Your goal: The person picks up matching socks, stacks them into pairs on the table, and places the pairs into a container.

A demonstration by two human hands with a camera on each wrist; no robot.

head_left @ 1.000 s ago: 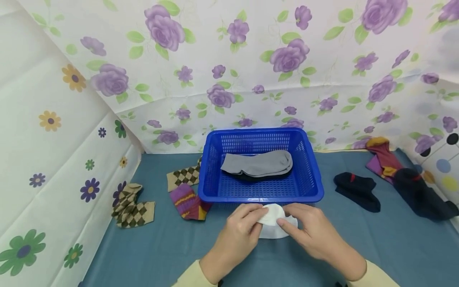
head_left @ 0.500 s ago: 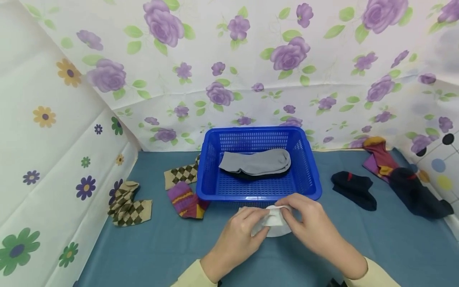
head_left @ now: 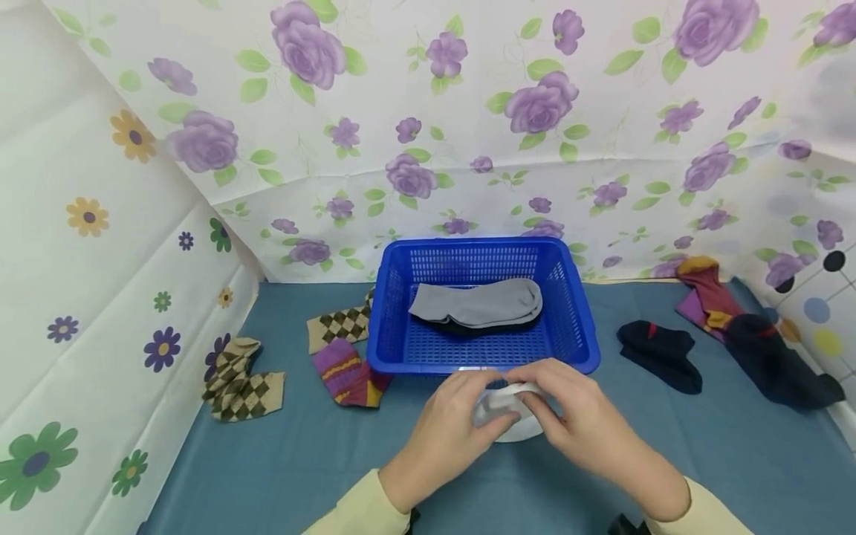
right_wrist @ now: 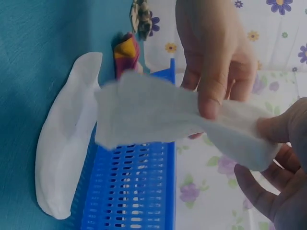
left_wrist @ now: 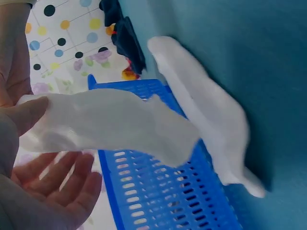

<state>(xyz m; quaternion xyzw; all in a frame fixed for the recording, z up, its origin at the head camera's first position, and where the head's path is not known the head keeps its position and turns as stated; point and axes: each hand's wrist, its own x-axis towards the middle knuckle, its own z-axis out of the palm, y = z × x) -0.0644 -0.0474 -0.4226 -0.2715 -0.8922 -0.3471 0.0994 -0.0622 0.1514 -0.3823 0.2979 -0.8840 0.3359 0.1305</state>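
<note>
Both hands hold a white sock (left_wrist: 110,120) just above the cloth, in front of the blue basket. My left hand (head_left: 444,427) pinches it, its thumb lying on top in the right wrist view. My right hand (head_left: 582,416) grips the sock's other part between thumb and fingers. The fingers partly hide this sock in the head view. A second white sock (left_wrist: 211,110) lies flat on the cloth beneath the hands, alongside the basket; only its near edge shows in the head view.
The blue basket (head_left: 585,319) contains grey socks (head_left: 478,303) over something black. Left of it lie argyle socks (head_left: 257,394) and a purple-and-red striped sock (head_left: 348,375). To the right are dark socks (head_left: 662,357) and another striped sock (head_left: 718,293). Flowered sheets (head_left: 401,96) rise behind.
The held sock's rounded white end faced up between the hands; now it is turned and shows narrower. The right hand has shifted slightly up and left, and the left thumb has moved right.
</note>
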